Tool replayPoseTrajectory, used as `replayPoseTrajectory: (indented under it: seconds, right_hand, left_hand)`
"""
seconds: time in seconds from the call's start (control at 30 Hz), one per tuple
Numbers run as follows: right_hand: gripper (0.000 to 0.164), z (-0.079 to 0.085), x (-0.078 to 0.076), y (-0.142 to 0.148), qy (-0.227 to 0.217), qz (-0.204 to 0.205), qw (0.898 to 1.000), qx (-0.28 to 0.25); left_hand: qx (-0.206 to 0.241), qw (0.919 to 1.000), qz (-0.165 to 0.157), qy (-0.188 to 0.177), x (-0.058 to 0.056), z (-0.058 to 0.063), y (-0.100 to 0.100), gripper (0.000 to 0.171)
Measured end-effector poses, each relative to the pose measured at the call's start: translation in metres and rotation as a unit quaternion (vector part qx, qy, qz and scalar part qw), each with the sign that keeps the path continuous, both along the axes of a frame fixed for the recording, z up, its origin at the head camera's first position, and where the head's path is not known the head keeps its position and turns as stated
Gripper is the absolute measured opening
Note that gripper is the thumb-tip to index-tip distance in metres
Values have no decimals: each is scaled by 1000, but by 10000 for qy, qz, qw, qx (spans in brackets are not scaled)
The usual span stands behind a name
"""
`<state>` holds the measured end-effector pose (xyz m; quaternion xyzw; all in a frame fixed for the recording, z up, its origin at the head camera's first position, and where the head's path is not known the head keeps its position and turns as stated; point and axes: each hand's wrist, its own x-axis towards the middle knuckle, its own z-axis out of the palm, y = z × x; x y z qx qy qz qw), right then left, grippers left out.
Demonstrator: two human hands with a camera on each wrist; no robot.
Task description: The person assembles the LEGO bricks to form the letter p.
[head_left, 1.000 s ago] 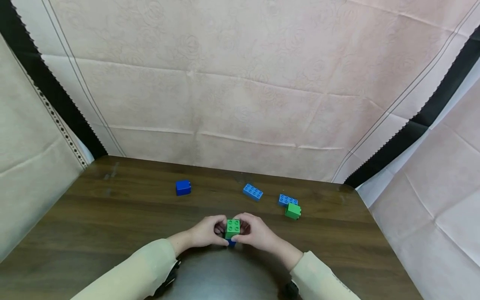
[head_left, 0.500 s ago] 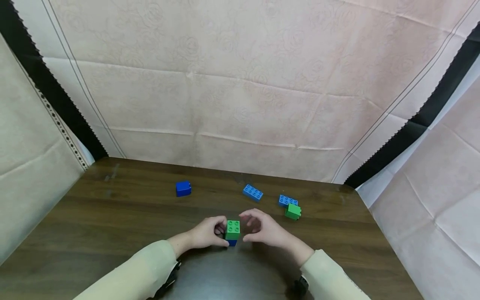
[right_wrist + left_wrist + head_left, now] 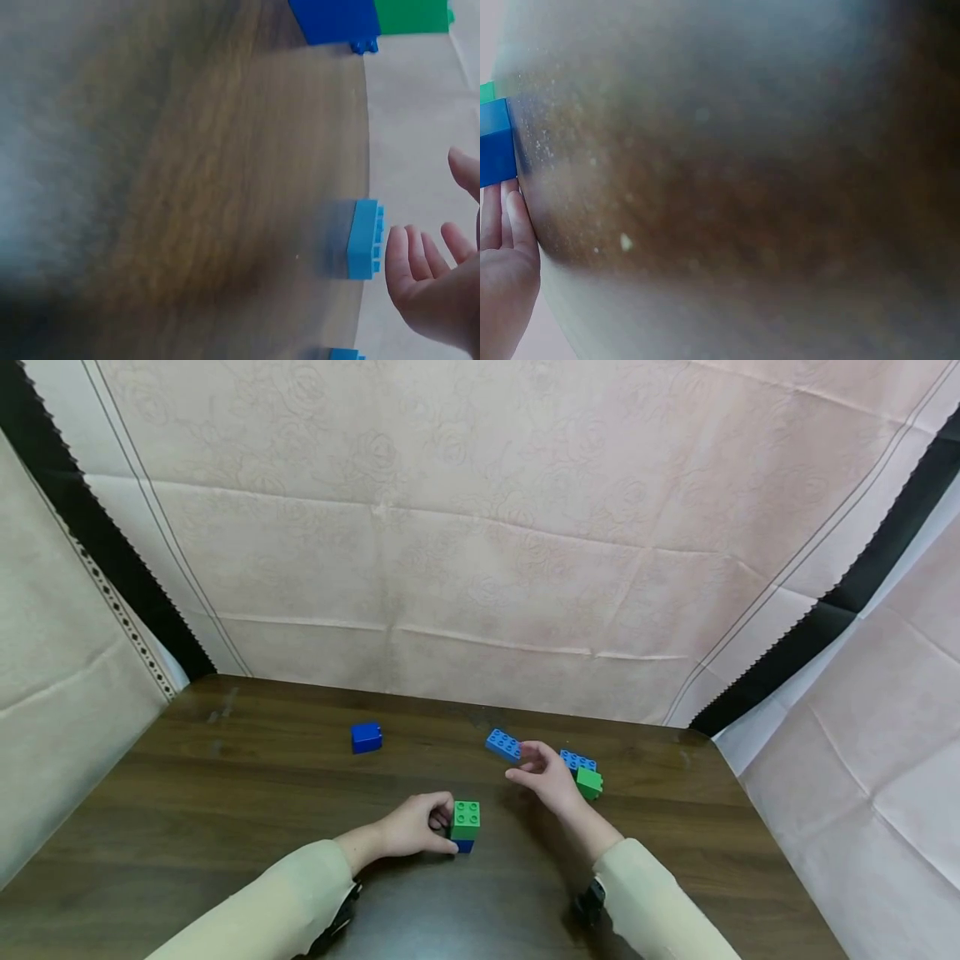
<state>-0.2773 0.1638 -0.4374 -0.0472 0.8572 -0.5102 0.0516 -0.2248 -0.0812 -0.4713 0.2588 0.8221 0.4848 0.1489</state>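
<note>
Bricks (image 3: pixel 366 737) number two green and four blue, left grip (image 3: pixel 408 824) clamped on one stack (image 3: pixel 465 823), right grip (image 3: pixel 550 779) spread apart.

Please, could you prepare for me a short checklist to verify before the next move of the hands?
1. Left hand steadying the green-on-blue stack: ok.
2. Stack standing upright: ok.
3. Right hand free of bricks: ok.
4. Nearest light blue brick, likely next, studs up: ok.
5. Right hand touching that brick: cannot tell.
6. Lone dark blue brick studs up: not ok, studs point sideways.
</note>
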Motion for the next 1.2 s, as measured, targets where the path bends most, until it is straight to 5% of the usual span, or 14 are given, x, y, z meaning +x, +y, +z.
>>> replayPoseTrajectory:
  seconds: [0.27,1.2]
  right_hand:
    - [60,-8,-21,-5,-409,-442,9974,-390]
    - [48,-24,-48,-13,-567,-536,9943,725]
  left_hand:
    - [8,10000,43,-53,0,-1,0,30]
    - [-111,9998,114,-74,-1,0,0,30]
